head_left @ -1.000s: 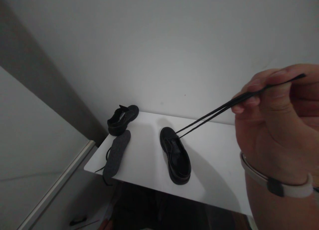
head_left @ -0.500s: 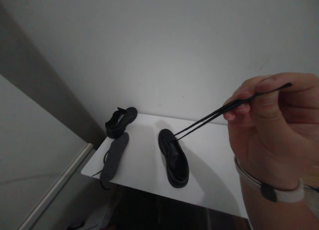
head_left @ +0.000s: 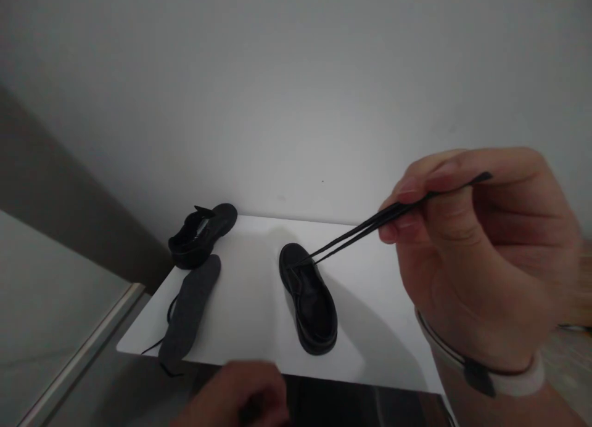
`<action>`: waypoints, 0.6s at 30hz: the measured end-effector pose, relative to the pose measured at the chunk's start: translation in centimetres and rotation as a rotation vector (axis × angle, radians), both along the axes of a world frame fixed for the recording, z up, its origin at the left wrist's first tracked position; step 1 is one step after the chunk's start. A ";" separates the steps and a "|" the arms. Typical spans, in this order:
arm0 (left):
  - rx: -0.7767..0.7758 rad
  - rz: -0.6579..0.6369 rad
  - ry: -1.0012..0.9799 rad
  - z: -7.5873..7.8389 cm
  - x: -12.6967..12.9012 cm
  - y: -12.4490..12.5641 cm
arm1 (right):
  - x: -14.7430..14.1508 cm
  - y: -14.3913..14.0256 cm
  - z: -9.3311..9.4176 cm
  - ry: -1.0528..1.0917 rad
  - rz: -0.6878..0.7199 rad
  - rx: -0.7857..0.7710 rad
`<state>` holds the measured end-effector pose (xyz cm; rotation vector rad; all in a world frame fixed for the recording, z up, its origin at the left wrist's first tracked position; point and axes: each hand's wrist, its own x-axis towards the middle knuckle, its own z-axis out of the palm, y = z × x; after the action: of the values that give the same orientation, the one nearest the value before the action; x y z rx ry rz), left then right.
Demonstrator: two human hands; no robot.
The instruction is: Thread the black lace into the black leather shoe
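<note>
My right hand [head_left: 462,236] pinches the gathered ends of a black shoelace [head_left: 377,222] between thumb and fingers. Two taut strands run down from it to the lace area of a black shoe [head_left: 300,316], which lies sole down on the white table with its heel toward me. A short lace end pokes out above my thumb. At the bottom edge my left hand [head_left: 245,390] is partly in view, blurred, with its fingers bent; whether it holds anything does not show.
At the back left of the white table [head_left: 247,291] stands a second black shoe [head_left: 197,236]. In front of it a grey insole [head_left: 189,310] lies over another black lace [head_left: 171,373], whose end hangs off the edge. A wall rises behind.
My left hand has come into view from below. The view has shifted, so the shoes, insole and table sit further left. My right hand still grips the shoelace, the strands still taut.
</note>
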<state>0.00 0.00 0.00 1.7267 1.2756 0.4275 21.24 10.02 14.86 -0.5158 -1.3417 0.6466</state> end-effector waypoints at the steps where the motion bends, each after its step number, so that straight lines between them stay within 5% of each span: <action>1: 0.193 0.121 -0.030 2.3 0.5 1.9 | 0.0 -0.1 0.0 -0.002 0.005 0.002; 3: 0.511 0.304 -0.083 5.5 1.8 5.5 | -0.3 -0.2 0.0 0.004 0.038 0.007; 4: 0.588 0.264 -0.160 6.4 2.5 7.0 | -0.6 -0.2 0.0 0.008 0.062 0.011; 8: 0.493 0.016 -0.512 5.4 6.0 10.8 | -2.5 0.5 0.2 0.048 0.130 0.013; 13: 0.325 0.209 -0.764 3.4 7.8 12.6 | -4.4 1.9 0.5 0.043 0.179 0.042; 16: 0.253 0.187 -0.850 4.6 6.5 13.8 | -3.1 3.2 -1.9 -0.061 0.015 0.010; 18: 0.213 0.136 -0.889 5.9 5.5 14.8 | -1.4 4.0 -5.5 -0.121 -0.152 -0.146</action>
<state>5.49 14.78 5.90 1.3404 0.6987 1.2771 19.81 14.04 9.41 -0.7771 -1.3593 0.5982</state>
